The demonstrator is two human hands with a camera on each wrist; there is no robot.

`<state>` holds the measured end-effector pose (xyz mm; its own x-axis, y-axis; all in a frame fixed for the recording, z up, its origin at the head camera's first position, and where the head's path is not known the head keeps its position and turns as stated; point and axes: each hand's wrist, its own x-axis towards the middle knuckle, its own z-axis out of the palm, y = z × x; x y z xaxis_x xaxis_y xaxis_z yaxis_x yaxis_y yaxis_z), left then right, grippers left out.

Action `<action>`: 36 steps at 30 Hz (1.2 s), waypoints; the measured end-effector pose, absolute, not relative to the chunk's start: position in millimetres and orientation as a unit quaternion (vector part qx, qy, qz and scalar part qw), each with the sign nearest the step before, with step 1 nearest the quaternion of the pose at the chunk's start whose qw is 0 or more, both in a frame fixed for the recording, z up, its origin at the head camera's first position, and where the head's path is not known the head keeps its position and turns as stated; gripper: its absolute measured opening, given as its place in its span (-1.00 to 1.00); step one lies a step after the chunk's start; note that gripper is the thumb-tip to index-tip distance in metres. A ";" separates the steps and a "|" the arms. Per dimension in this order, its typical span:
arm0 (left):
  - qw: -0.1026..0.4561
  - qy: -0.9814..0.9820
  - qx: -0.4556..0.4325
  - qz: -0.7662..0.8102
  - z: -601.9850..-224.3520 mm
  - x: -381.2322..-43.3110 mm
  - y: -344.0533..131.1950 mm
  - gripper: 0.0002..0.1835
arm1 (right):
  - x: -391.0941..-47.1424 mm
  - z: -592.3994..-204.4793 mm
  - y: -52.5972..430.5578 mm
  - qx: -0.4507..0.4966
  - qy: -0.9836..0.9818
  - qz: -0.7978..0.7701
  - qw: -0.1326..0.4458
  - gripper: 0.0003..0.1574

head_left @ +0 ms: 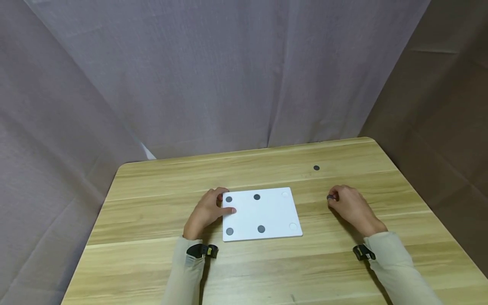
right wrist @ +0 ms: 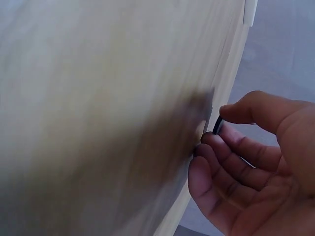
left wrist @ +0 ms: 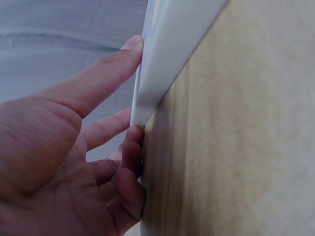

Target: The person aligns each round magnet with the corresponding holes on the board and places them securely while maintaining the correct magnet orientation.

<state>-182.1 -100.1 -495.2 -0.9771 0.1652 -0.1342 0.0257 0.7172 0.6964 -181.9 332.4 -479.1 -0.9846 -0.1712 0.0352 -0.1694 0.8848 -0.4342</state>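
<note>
A white rectangular board (head_left: 276,214) lies flat on the table. Several dark round discs (head_left: 261,229) sit on its left and middle parts, and two pale round recesses (head_left: 293,226) show near its right corners. My left hand (head_left: 206,212) holds the board's left end, thumb across the top face and fingers at the edge; the left wrist view shows the fingertips (left wrist: 133,135) low beside the board's side. To the right of the board, my right hand (head_left: 352,209) pinches a small dark disc (right wrist: 217,125) between thumb and fingers, just above the wood.
Another dark disc (head_left: 316,167) lies on the wooden table (head_left: 160,199), beyond and left of my right hand. Grey cloth (head_left: 213,76) hangs behind the table's far edge, and a brown cloth wall (head_left: 442,110) stands to the right.
</note>
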 end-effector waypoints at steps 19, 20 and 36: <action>0.086 0.923 0.049 0.372 -492.8 -179.1 -99.2 -0.28 | -180.3 -483.2 318.6 -0.108 0.965 -0.236 -0.021 -0.78; 0.086 0.923 0.049 0.372 -492.9 -179.3 -99.5 -0.28 | -180.8 -483.5 318.1 -0.108 0.965 -0.236 -0.024 -0.77; 0.081 0.923 0.054 0.372 -495.1 -179.9 -99.2 -0.28 | -181.1 -483.5 309.5 -0.118 0.954 -0.270 -0.063 -0.73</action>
<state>-179.9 -99.2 -495.1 -0.9809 0.1607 -0.1100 0.0395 0.7172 0.6957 -181.1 309.5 -483.5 -0.9643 -0.1906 0.1836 -0.2586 0.8266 -0.4999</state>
